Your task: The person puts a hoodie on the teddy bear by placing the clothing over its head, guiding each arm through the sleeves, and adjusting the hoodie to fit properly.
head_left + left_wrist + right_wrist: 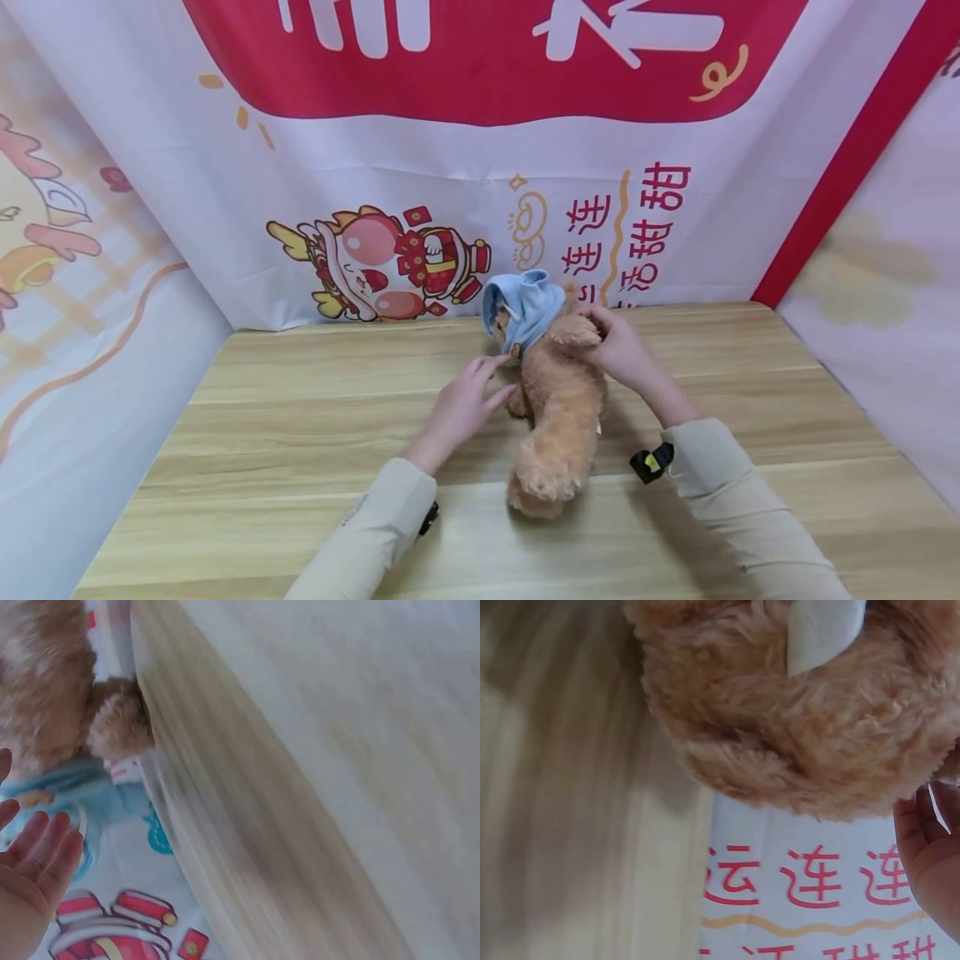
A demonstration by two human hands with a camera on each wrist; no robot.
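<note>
A light-brown plush toy point(564, 408) leans over the table, its head by the back wall and its rump toward me. A light blue hood point(537, 310) covers the head. My right hand point(624, 352) grips the toy's raised limb point(576, 332) on the right side; in the right wrist view only part of that hand point(934, 859) shows beside the fur. My left hand point(465, 402) is at the hood's lower left edge, fingers extended; the left wrist view shows those fingers point(56, 859) loosely spread near the blue cloth. A white tag point(821, 634) hangs from the fur.
The wood-grain table point(300, 442) ends at a printed white cloth backdrop point(225, 275) with red lettering and a cartoon figure point(375, 262). Printed cloth walls point(892, 275) stand on both sides. Black straps point(651, 462) are at the wrists.
</note>
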